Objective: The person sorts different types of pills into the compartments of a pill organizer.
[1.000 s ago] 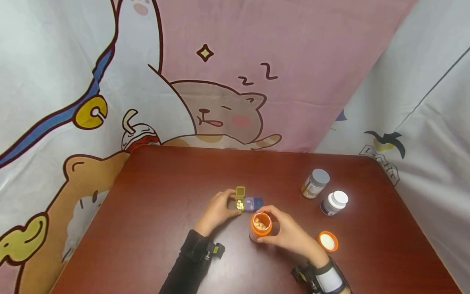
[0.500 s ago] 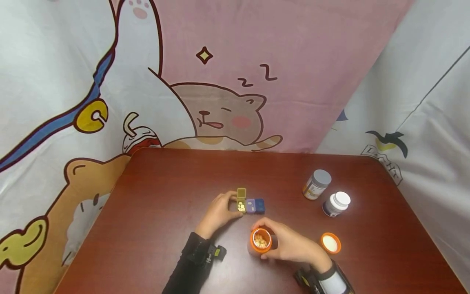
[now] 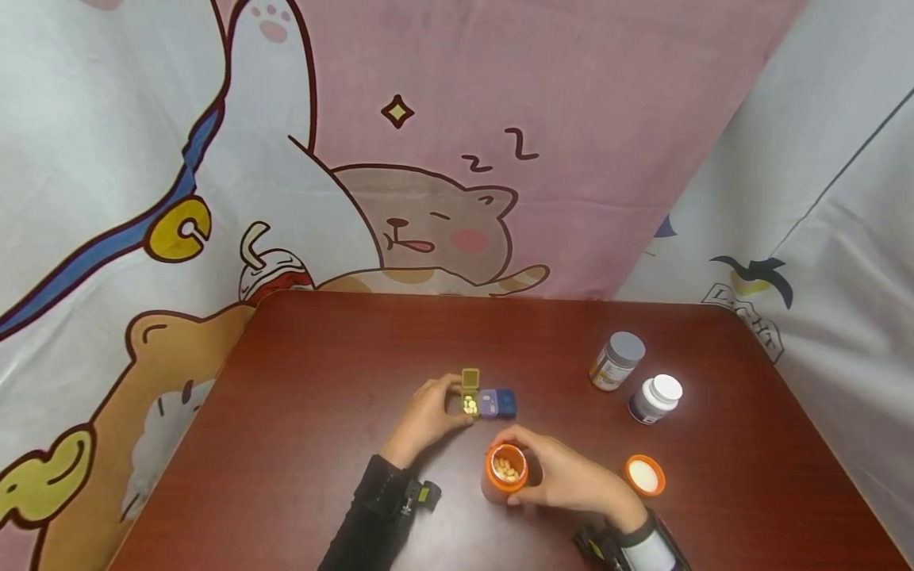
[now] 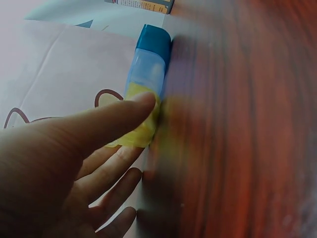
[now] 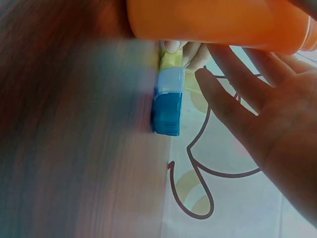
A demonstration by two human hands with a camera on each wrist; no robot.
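A small pill box (image 3: 489, 403) lies on the table, its yellow, purple and blue compartments in a row. The yellow lid stands up, and several pale tablets (image 3: 470, 405) lie in that compartment. My left hand (image 3: 425, 414) pinches the yellow end between thumb and fingers; the left wrist view shows the thumb (image 4: 124, 116) against its front. Nearer to me, an orange pill bottle (image 3: 503, 476) stands uncapped and upright, with tablets visible through its mouth. My right hand (image 3: 564, 469) grips this bottle from the right side. In the right wrist view the bottle (image 5: 213, 20) partly covers the left fingers.
An orange cap (image 3: 644, 476) lies with its white inside up, right of the right hand. Farther back stand a grey-lidded bottle (image 3: 617, 361) and a white-capped bottle (image 3: 655, 398). A printed cloth (image 3: 428, 119) hangs behind the table (image 3: 343, 349).
My right hand has drawn the orange bottle back from the pill box, toward me, and the bottle has straightened up. My left hand keeps its pinch on the pill box.
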